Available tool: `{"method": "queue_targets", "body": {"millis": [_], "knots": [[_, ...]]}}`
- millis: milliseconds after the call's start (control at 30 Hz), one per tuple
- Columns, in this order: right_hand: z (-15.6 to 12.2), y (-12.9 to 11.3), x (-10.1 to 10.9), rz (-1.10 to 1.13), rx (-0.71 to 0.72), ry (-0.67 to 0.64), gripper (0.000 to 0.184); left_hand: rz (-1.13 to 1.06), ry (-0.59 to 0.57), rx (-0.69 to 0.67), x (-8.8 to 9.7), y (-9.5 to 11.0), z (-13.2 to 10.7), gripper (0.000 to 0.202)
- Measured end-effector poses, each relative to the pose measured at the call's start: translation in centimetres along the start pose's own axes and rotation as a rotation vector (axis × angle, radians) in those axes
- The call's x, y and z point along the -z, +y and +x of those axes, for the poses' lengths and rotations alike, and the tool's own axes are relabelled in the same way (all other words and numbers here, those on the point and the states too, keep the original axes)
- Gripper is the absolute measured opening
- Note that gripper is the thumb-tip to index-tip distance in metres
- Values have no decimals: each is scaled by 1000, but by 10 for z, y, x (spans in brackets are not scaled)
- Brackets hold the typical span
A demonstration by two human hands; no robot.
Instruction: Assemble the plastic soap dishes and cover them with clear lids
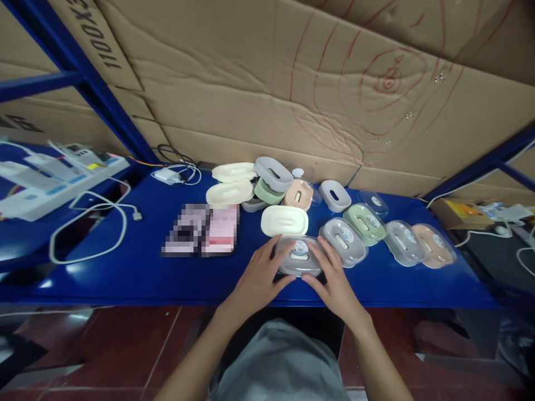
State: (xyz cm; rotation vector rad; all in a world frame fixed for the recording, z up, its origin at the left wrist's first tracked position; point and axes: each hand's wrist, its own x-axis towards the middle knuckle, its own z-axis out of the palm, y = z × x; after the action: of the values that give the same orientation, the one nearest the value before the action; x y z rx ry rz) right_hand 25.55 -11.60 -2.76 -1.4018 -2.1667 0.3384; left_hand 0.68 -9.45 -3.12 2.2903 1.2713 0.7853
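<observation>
A grey soap box (288,263) with a clear lid and a round label lies near the table's front edge. My left hand (261,271) grips its left side, fingers on the lid and thumb at the front. On the right side my right hand (334,278) holds it the same way. Just behind it sits a cream oval tray (284,221). Close by on the right is another lidded grey soap box (343,241), touching a lidded green one (365,224). Further right are a lidded grey box (404,243) and a lidded peach box (433,245).
Loose cream trays (229,193), a grey shell (273,174) and a peach shell (298,195) pile up at the back. A blurred-out flat item (200,230) lies left. White cables (90,259) and a power strip (62,186) occupy the far left. Cardboard (234,72) walls the back.
</observation>
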Motion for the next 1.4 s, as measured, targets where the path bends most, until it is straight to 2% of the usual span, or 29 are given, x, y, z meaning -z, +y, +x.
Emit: {"method": "queue_targets", "body": {"millis": [233,367,500,600,800,967,1067,1233,1333,1400], "knots": [[0,-2,-1,-24,40,-19,75,6,-8,-15,0,-3,-1,74],[-7,-1,-3,-93,93,102,78,-6,-3,-49,1,-4,-2,77],[-31,1,2,-123,108,232,81,-43,-36,-43,4,1,-2,97],[-61,7,15,-151,48,329,80,-29,-68,-8,5,5,-1,101],[-120,45,64,-285,-148,455,75,70,-89,-39,2,6,0,73],[-149,88,93,-378,-352,483,71,130,-61,-74,-2,3,-1,53],[-149,111,97,-346,-377,465,73,159,-44,-88,-3,2,-1,45],[-133,140,101,-305,-316,376,76,187,-26,-107,-4,1,0,40],[-122,149,118,-331,-257,297,77,185,13,-118,-5,1,-2,38],[-110,150,136,-299,-216,307,71,175,43,-143,-5,1,-3,33]]}}
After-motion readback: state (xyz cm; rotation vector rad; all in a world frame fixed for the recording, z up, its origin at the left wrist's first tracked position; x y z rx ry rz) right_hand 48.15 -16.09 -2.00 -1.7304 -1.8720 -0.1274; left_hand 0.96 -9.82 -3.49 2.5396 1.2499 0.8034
